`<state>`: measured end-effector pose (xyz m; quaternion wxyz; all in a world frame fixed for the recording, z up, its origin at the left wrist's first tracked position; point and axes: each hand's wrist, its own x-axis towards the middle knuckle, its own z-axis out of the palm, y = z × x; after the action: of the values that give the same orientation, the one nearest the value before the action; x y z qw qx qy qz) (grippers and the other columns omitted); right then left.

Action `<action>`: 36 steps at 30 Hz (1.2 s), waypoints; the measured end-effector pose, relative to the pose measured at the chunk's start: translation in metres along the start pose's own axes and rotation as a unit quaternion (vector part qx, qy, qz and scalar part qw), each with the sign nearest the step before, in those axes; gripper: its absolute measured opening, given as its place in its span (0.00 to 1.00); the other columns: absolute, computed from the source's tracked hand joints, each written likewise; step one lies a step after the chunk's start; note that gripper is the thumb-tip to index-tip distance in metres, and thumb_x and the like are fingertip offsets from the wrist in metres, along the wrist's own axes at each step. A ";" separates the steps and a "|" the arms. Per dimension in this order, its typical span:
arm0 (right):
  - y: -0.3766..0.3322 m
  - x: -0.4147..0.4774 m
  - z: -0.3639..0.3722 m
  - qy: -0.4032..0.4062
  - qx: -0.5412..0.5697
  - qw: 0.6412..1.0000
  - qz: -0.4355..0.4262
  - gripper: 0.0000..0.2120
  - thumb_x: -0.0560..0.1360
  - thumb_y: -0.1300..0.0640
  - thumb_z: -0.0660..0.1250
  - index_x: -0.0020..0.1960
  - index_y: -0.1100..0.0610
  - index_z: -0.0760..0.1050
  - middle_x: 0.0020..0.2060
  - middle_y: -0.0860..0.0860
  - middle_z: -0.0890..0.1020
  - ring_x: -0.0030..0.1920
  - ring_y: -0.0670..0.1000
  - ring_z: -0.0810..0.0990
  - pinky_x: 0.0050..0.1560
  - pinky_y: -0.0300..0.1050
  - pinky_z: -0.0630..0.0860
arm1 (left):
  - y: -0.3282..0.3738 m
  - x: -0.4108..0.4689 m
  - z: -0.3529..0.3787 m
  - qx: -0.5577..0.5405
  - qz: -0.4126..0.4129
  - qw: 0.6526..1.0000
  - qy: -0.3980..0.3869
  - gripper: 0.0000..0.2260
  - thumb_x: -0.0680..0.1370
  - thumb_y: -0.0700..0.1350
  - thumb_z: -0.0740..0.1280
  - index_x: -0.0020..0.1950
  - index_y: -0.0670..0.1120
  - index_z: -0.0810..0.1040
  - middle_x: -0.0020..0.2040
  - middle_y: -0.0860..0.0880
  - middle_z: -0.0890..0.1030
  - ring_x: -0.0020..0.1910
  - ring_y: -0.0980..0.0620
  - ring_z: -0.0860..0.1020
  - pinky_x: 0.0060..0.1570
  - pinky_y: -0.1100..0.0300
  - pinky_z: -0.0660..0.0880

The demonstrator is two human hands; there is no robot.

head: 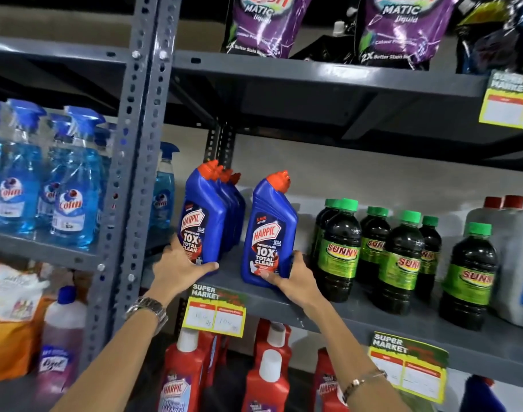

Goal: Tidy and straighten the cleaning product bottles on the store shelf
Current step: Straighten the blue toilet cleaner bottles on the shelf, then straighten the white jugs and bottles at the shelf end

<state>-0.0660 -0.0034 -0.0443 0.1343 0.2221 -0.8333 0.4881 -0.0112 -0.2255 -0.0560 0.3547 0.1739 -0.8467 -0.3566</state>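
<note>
Left hand (177, 267) clasping base of front Harpic bottle (202, 221), just left of the lone Harpic bottle (269, 233), which right hand (296, 278) grips low. Probably rigid, slick, liquid-heavy, top-tippy; hold low.

You're in a shop, grey steel shelving (284, 298) stocked with rows of cleaning bottles (340, 251), yellow "Super Market" price tags (215, 315) clipped along shelf edges

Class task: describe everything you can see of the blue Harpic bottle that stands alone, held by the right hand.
The blue Harpic bottle looks like glossy plastic, with an angled neck and a red-orange cap. Its front label reads "Harpic Power Plus 10X Total Clean". It stands near the front edge of the grey shelf, leaning slightly, apart from the row of matching bottles. The right hand grips its base.
</note>
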 end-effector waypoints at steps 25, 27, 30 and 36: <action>0.131 -0.131 -0.281 0.559 -0.044 0.808 -0.180 0.15 0.70 0.60 0.66 0.55 0.65 0.71 0.49 0.63 0.76 0.49 0.57 0.75 0.53 0.42 0.72 | 0.266 -0.209 0.165 -0.313 0.364 0.871 0.107 0.22 0.74 0.47 0.67 0.67 0.47 0.70 0.71 0.46 0.67 0.70 0.53 0.63 0.70 0.64 0.57; 0.155 -0.141 -0.326 0.623 -0.084 0.766 -0.135 0.19 0.69 0.58 0.65 0.55 0.68 0.71 0.51 0.66 0.77 0.51 0.64 0.75 0.54 0.57 0.73 | 0.297 -0.237 0.195 -0.329 0.355 0.874 0.027 0.24 0.74 0.46 0.68 0.69 0.47 0.68 0.72 0.47 0.66 0.71 0.55 0.62 0.70 0.67 0.55; 0.187 -0.157 -0.399 0.647 -0.150 0.748 0.016 0.27 0.67 0.51 0.63 0.60 0.67 0.68 0.56 0.66 0.75 0.57 0.67 0.74 0.58 0.64 0.68 | 0.347 -0.273 0.244 -0.350 0.307 0.879 -0.105 0.31 0.72 0.43 0.72 0.72 0.45 0.63 0.70 0.47 0.67 0.68 0.56 0.63 0.67 0.68 0.57; 0.245 -0.170 -0.500 0.435 -0.183 0.859 0.199 0.40 0.66 0.54 0.74 0.69 0.67 0.57 0.66 0.66 0.67 0.67 0.66 0.66 0.66 0.60 0.65 | 0.405 -0.287 0.302 -0.337 0.194 0.878 -0.278 0.43 0.66 0.44 0.77 0.74 0.44 0.57 0.70 0.43 0.68 0.67 0.47 0.69 0.67 0.51 0.66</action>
<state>-0.0385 0.5774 -0.0600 0.4215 -0.2115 -0.7910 0.3899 -0.0490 0.3544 -0.0476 0.2034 -0.2298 -0.7562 -0.5780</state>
